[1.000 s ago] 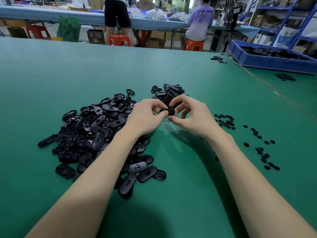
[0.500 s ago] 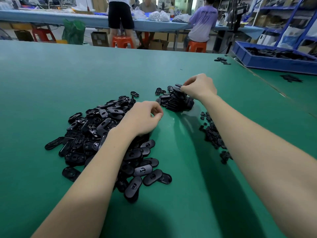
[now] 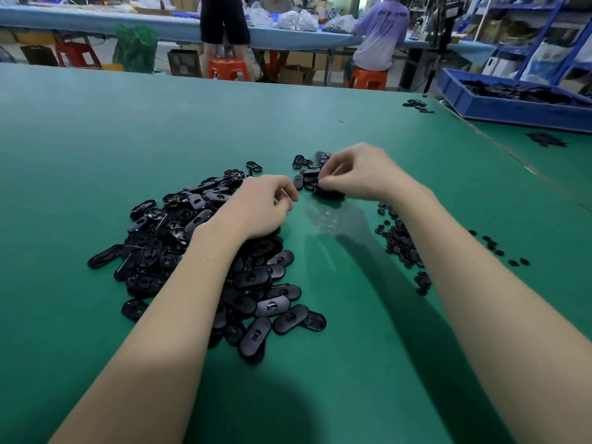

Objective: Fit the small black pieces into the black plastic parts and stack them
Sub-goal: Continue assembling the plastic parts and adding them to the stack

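A small stack of fitted parts sits under the right hand, whose curled fingers touch it; whether they grip is unclear. The left hand, loosely curled and holding nothing, rests on the far larger unfitted pile; the small black pieces lie beside the right wrist.

You see: hands 2 | black plastic parts too many to count | blue trays 1 | orange stools 2

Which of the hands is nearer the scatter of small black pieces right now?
Right. The right hand is at the stack, just beyond the small black pieces, its forearm passing over them. The left hand rests on the big pile, farther left.
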